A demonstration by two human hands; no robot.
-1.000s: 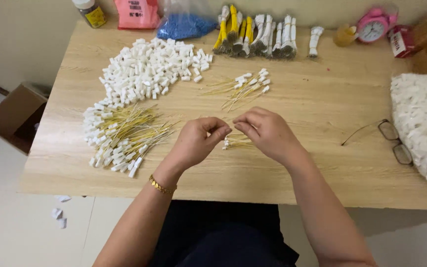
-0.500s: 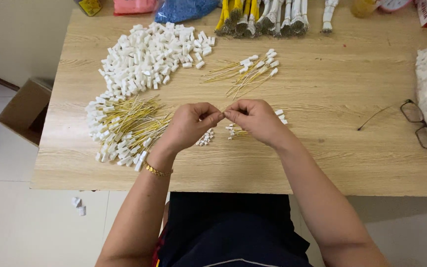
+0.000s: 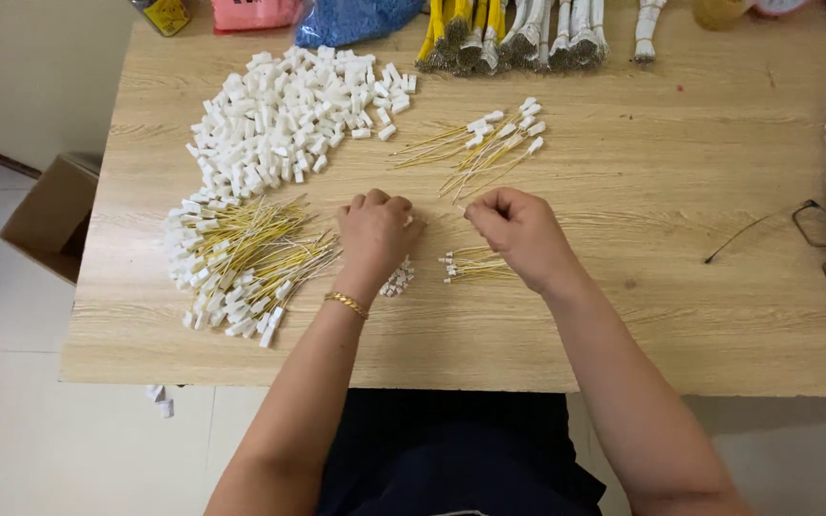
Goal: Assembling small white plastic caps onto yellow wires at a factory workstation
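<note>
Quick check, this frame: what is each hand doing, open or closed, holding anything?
Left hand: fingers curled shut over the table; what it grips cannot be told.
Right hand: fingers curled shut; any held item is hidden.

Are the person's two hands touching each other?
Apart. The head view shows bare wooden table between the left hand and the right hand, so there is a plain gap between them.
</note>
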